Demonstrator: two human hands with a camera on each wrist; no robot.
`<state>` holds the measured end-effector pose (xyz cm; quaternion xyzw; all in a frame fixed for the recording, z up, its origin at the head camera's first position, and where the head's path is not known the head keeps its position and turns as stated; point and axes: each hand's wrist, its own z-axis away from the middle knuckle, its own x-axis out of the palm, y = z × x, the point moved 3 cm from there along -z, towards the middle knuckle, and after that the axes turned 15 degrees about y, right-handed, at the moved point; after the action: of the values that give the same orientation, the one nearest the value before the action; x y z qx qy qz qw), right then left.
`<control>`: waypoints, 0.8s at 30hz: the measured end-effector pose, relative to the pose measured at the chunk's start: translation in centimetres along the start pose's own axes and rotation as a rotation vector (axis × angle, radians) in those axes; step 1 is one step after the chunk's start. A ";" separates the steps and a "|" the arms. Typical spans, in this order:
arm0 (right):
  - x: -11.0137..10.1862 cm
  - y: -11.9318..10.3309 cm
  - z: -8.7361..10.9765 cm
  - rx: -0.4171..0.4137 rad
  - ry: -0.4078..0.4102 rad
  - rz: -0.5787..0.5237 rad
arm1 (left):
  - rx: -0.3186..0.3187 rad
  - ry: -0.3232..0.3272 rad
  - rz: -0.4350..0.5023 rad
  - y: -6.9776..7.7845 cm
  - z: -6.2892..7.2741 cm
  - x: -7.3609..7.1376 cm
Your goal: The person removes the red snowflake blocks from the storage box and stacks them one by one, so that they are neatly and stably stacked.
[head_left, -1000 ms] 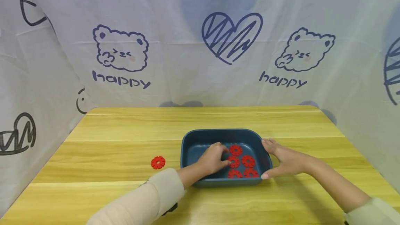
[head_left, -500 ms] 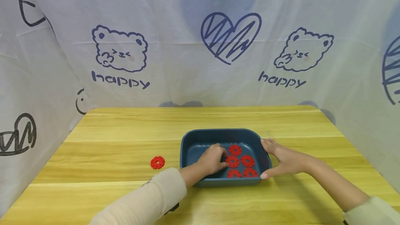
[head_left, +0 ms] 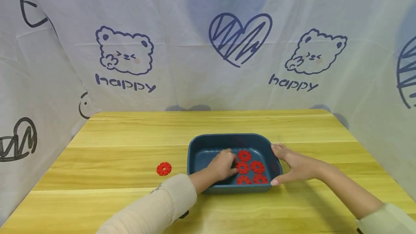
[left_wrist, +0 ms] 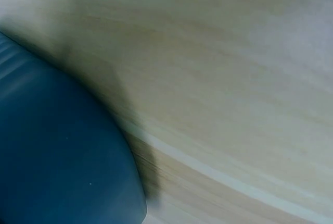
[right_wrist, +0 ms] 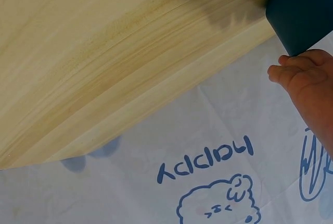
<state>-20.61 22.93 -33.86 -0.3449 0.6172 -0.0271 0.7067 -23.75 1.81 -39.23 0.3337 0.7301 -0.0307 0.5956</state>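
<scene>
A dark blue plastic box (head_left: 237, 189) with rounded corners stands upright on the wooden table. Several red snowflake building discs (head_left: 257, 167) lie flat on its floor, in the right half. My left hand (head_left: 222, 165) reaches in over the near rim and pinches the left edge of the middle-left disc (head_left: 243, 168) between thumb and curled forefinger; its other fingers are hidden. With fingers at the far corner and thumb at the near one, my right hand (head_left: 294, 165) grips the box's right end. One more red disc (head_left: 164, 169) lies on the table left of the box.
The wooden table (head_left: 113, 154) stretches around the box on all sides. Behind it and at both sides hangs a white cloth (head_left: 182, 71) with drawn bears and hearts. In the left wrist view the box wall (left_wrist: 67, 146) fills the lower left.
My left hand has edged slightly right, and the disc at its fingertips has shifted a little the same way since half a second ago. The right hand stays on the box.
</scene>
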 end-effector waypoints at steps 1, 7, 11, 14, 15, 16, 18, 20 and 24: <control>0.0 0.0 0.0 0.000 0.000 -0.001 | 0.003 -0.002 0.001 0.0 0.0 0.0; 0.2 0.1 0.0 0.003 0.000 -0.002 | 0.015 -0.003 0.004 0.0 0.0 0.1; 0.2 0.1 0.1 0.010 0.000 -0.004 | 0.005 -0.012 0.014 0.0 0.0 0.1; 0.2 0.1 0.1 0.011 0.000 -0.003 | -0.005 -0.021 0.022 0.0 0.0 -0.1; 0.3 0.1 0.1 0.010 0.000 -0.004 | -0.010 -0.026 0.027 0.0 0.0 -0.1; 0.3 0.1 0.1 0.008 0.000 -0.005 | -0.013 -0.031 0.031 0.0 -0.1 -0.2; 0.3 0.2 0.1 0.008 0.000 -0.005 | -0.025 -0.042 0.042 -0.1 -0.1 -0.4; 0.3 0.2 0.1 0.010 -0.001 -0.006 | -0.033 -0.054 0.050 -0.2 -0.1 -0.5; 0.3 0.1 0.1 0.013 -0.003 -0.007 | -0.028 -0.067 0.064 -0.4 -0.1 -0.6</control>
<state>-20.52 22.96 -34.16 -0.3426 0.6147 -0.0331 0.7097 -24.05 1.25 -38.78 0.3471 0.6992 -0.0125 0.6249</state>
